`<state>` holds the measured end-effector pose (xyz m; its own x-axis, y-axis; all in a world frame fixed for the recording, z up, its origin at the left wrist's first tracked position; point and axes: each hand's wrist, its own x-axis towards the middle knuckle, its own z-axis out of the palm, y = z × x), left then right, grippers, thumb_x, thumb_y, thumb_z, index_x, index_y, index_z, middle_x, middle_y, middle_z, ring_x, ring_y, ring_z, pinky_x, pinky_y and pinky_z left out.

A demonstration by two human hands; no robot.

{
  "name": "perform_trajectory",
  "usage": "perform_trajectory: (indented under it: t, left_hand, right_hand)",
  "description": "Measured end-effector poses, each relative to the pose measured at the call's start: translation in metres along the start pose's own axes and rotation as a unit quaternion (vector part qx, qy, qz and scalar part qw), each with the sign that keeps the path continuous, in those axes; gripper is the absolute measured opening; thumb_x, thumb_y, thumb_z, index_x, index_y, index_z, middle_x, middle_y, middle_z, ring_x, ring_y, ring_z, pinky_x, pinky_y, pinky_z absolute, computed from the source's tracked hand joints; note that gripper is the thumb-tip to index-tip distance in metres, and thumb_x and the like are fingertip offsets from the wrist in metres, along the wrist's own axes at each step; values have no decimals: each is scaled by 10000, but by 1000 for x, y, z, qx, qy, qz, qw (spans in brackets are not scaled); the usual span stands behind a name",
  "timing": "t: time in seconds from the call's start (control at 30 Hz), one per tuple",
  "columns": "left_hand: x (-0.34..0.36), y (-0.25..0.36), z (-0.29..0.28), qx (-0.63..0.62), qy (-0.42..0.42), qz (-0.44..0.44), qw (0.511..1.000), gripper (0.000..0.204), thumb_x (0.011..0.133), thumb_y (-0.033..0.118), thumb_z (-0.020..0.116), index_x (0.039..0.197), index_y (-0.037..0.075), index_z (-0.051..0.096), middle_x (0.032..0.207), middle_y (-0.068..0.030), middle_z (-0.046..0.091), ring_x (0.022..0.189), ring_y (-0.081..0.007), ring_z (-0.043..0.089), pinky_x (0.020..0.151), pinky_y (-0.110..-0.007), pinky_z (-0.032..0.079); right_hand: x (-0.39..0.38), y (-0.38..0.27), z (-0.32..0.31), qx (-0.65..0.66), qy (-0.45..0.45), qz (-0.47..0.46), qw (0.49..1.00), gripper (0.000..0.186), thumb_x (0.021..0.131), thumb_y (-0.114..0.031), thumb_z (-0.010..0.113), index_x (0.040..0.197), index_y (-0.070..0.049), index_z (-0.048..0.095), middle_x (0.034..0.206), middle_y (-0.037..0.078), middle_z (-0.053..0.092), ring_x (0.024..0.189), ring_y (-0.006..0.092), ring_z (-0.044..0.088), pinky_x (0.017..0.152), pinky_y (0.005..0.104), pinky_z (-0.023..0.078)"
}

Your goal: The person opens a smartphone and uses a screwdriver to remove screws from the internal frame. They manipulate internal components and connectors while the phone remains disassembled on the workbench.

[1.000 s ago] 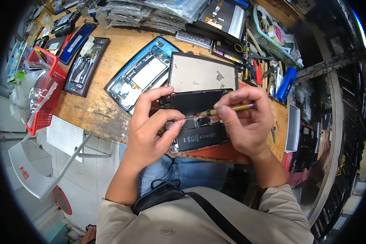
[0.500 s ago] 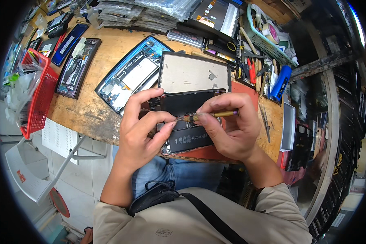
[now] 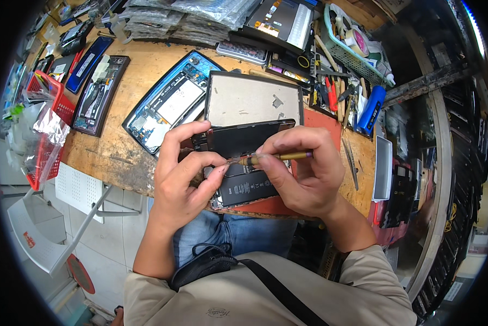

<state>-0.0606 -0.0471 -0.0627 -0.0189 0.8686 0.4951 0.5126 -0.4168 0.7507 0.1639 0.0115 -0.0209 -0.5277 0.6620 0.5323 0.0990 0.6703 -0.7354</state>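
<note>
An opened smartphone lies near the bench's front edge, its black battery (image 3: 245, 188) exposed and its dark screen panel (image 3: 249, 139) tilted up behind. My right hand (image 3: 312, 171) pinches a slim screwdriver (image 3: 293, 156) with a yellowish handle, pointing left across the phone's middle. At the phone's left side is my left hand (image 3: 181, 176). One of its fingers touches the raised panel's upper left corner, while the thumb and another finger close in at the screwdriver's tip. Anything small between them is hidden.
Behind the phone sits a grey-lined tray (image 3: 249, 103); a blue-framed opened device (image 3: 165, 103) lies left of it. Tweezers (image 3: 350, 163) rest on the right. A red basket (image 3: 56, 111) hangs at the left edge, and a green basket (image 3: 350, 51) stands at the back right.
The view has shifted slightly, so the bench things sit a little further left. Both hands keep their places on the phone and screwdriver. The screwdriver lies at a slightly different tilt.
</note>
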Motion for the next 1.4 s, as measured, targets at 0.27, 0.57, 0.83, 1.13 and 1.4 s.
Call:
perform_trajectory:
  t: [0.27, 0.57, 0.83, 1.13, 1.4]
  left_hand:
    - [0, 0, -1, 6, -2, 10, 1000, 189, 775, 29, 858, 943, 61, 778, 1356, -204, 614, 1194, -353, 647, 947, -405, 543]
    - [0, -1, 0, 8, 1, 19, 1000, 199, 762, 34, 860, 941, 71, 782, 1350, -200, 615, 1164, -346, 658, 927, -396, 551]
    - [1, -1, -1, 13, -1, 21, 1000, 204, 751, 33, 864, 935, 78, 787, 1345, -186, 617, 1150, -325, 661, 907, -376, 553]
    - [1, -1, 0, 16, 8, 36, 999, 204, 750, 25, 867, 933, 72, 790, 1340, -185, 620, 1111, -306, 675, 872, -363, 560]
    - [2, -1, -1, 24, 6, 38, 999, 202, 756, 33, 869, 936, 71, 788, 1339, -187, 620, 1106, -309, 680, 865, -365, 564]
  right_hand:
    - [0, 3, 10, 25, 80, 13, 996, 289, 869, 84, 811, 1098, 52, 638, 1027, 136, 717, 876, 194, 779, 742, 291, 659]
    - [0, 5, 10, 33, 68, -5, 997, 297, 871, 88, 807, 1109, 60, 632, 1031, 145, 722, 883, 202, 782, 758, 295, 661]
    - [0, 5, 8, 27, 73, -18, 997, 302, 867, 91, 807, 1112, 60, 633, 1031, 148, 723, 881, 204, 782, 756, 299, 661]
    - [1, 4, 8, 19, 65, -14, 998, 299, 865, 94, 806, 1105, 58, 632, 1016, 145, 724, 871, 204, 781, 749, 299, 658]
    - [3, 5, 8, 17, 59, -32, 998, 310, 866, 102, 800, 1115, 63, 621, 1014, 153, 726, 864, 210, 779, 752, 304, 656]
